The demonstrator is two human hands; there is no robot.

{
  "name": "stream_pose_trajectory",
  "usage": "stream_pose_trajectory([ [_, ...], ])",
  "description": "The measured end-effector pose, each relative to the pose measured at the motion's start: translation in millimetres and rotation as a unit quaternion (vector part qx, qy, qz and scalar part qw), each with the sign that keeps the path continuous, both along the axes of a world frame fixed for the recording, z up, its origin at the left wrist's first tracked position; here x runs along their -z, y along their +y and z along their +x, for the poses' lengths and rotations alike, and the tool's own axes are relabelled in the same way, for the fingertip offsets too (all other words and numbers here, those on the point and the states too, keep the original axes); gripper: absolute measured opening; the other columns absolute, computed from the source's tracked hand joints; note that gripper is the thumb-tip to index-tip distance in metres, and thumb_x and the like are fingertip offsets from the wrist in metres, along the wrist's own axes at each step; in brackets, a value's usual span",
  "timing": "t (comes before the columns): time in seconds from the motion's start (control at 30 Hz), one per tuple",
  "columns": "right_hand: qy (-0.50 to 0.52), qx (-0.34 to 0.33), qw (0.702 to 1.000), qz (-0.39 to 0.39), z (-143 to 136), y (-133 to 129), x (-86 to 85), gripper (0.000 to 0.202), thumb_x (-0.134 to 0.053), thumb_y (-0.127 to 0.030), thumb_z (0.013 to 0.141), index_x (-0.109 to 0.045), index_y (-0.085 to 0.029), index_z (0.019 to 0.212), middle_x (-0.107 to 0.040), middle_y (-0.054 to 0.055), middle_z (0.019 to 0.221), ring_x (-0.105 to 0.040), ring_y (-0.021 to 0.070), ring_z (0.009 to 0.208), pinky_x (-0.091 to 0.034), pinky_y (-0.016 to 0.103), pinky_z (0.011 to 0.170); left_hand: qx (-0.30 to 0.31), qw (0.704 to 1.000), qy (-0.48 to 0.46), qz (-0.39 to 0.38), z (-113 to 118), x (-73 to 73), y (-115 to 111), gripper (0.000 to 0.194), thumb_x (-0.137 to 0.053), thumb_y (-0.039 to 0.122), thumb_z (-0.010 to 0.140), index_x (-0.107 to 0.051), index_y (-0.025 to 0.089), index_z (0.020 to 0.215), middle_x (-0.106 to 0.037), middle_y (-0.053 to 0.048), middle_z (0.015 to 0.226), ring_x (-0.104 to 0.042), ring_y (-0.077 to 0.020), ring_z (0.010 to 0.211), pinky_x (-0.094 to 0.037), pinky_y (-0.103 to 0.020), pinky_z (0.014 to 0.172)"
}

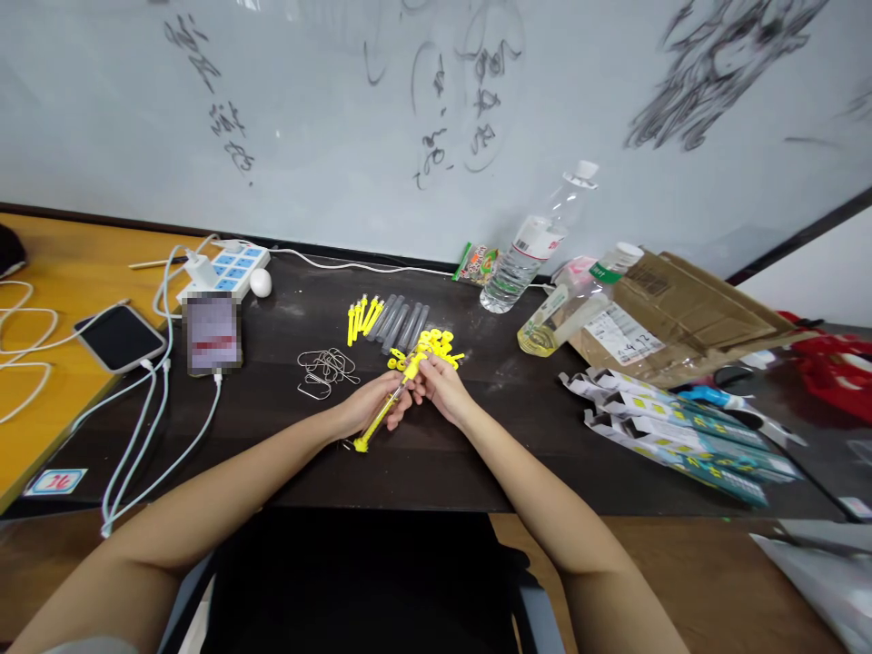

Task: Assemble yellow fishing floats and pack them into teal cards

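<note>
1. Centre, above the dark tabletop (510,436): a slender tube assembly (380,421), clear along the middle and yellow at both ends, tilted, with the lower end toward the near edge and to the left.
2. Left hand (371,400): fingers curled about the clear middle of the tube assembly.
3. Right hand (442,386): fingers pinching the upper yellow end – just in front of a heap of small yellow pieces (440,341); contact with the heap impossible to tell.
4. Beyond the hands, in a loose row: yellow rods (363,318) at left, clear tubes (399,322) lying side by side next to them.
5. Left of the hands: thin bent wires (327,368), loosely tangled.
6. Farther left: a phone with a blurred screen (214,331), plugged into a white cable, near a power strip (232,271) and a small white rounded object (260,282); a second phone (123,336) farther out, dark-screened.
7. Right, toward the back: a snack packet (475,262), a clear water bottle (535,241) and a bottle of yellowish liquid (545,327) – both upright – beside a cardboard box (701,309).
8. Right, nearer: open-ended printed cartons (681,436), lying together.
</note>
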State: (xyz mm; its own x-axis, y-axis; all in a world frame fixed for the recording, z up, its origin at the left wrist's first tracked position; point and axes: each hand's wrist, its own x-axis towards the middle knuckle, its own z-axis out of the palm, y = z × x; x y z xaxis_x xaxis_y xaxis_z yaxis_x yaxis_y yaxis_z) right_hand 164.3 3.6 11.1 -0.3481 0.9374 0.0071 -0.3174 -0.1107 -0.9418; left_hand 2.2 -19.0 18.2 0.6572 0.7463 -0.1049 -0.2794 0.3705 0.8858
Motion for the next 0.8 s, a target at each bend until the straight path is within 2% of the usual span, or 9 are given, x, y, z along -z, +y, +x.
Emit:
stream_pose_trajectory([
  [0.1,0.021,0.063,0.998,0.014,6,5,-6.4,0.038,-0.071,-0.052,0.07,-0.054,-0.018,0.077,-0.047,-0.008,0.054,-0.041,0.0044,0.041,-0.042,0.017,0.037,0.013,1.0,0.017,0.013,-1,1.7,-1,0.032,-0.052,0.041,0.087,-0.049,0.015,0.105,-0.058,-0.001,0.074,-0.056,-0.0091,0.048,-0.044,-0.022,0.049],
  [0.23,0.062,0.146,0.986,0.047,20,13,-15.7,0.038,-0.068,-0.053,0.072,-0.054,-0.018,0.073,-0.049,-0.007,0.054,-0.04,0.004,0.04,-0.042,0.017,0.037,0.06,0.998,0.036,0.005,-4,2.6,-4,0.044,-0.058,0.043,0.085,-0.049,0.016,0.118,-0.063,-0.006,0.088,-0.065,-0.014,0.069,-0.05,-0.029,0.069],
  [0.37,0.077,0.171,0.981,0.048,31,18,-19.8,0.036,-0.068,-0.052,0.073,-0.056,-0.018,0.078,-0.051,-0.006,0.056,-0.043,0.0052,0.041,-0.041,0.017,0.036,0.082,0.996,0.037,-0.011,-6,0.6,-5,0.045,-0.059,0.04,0.085,-0.05,0.017,0.122,-0.065,-0.011,0.099,-0.066,-0.0197,0.087,-0.048,-0.034,0.081],
  [0.53,0.082,0.182,0.978,0.059,34,18,-25.3,0.039,-0.065,-0.055,0.074,-0.056,-0.019,0.081,-0.06,-0.003,0.07,-0.047,0.0055,0.043,-0.044,0.019,0.037,0.077,0.995,0.041,-0.042,-5,1.7,-2,0.042,-0.053,0.043,0.087,-0.054,0.019,0.122,-0.061,-0.014,0.12,-0.062,-0.0232,0.104,-0.045,-0.038,0.09],
  [0.6,0.092,0.184,0.976,0.071,35,17,-28.8,0.039,-0.064,-0.056,0.075,-0.055,-0.019,0.081,-0.061,-0.003,0.071,-0.046,0.0051,0.042,-0.045,0.019,0.038,0.053,0.997,0.044,-0.041,-4,3.7,-1,0.043,-0.051,0.045,0.088,-0.054,0.018,0.12,-0.06,-0.015,0.122,-0.064,-0.0228,0.101,-0.047,-0.037,0.088],
  [0.67,0.107,0.177,0.976,0.074,37,16,-32.4,0.039,-0.063,-0.056,0.076,-0.056,-0.019,0.082,-0.062,-0.003,0.071,-0.045,0.0048,0.041,-0.045,0.019,0.038,0.033,0.997,0.061,-0.029,-4,5.1,0,0.044,-0.052,0.045,0.087,-0.053,0.017,0.121,-0.063,-0.016,0.117,-0.067,-0.0206,0.088,-0.05,-0.035,0.078],
  [0.8,0.114,0.165,0.976,0.08,39,13,-37.7,0.038,-0.06,-0.055,0.079,-0.057,-0.018,0.087,-0.063,-0.002,0.072,-0.047,0.0049,0.041,-0.046,0.019,0.038,0.046,0.992,0.119,-0.024,-5,3.6,-1,0.043,-0.06,0.038,0.084,-0.05,0.014,0.118,-0.07,-0.01,0.086,-0.064,-0.0142,0.06,-0.051,-0.028,0.056],
])
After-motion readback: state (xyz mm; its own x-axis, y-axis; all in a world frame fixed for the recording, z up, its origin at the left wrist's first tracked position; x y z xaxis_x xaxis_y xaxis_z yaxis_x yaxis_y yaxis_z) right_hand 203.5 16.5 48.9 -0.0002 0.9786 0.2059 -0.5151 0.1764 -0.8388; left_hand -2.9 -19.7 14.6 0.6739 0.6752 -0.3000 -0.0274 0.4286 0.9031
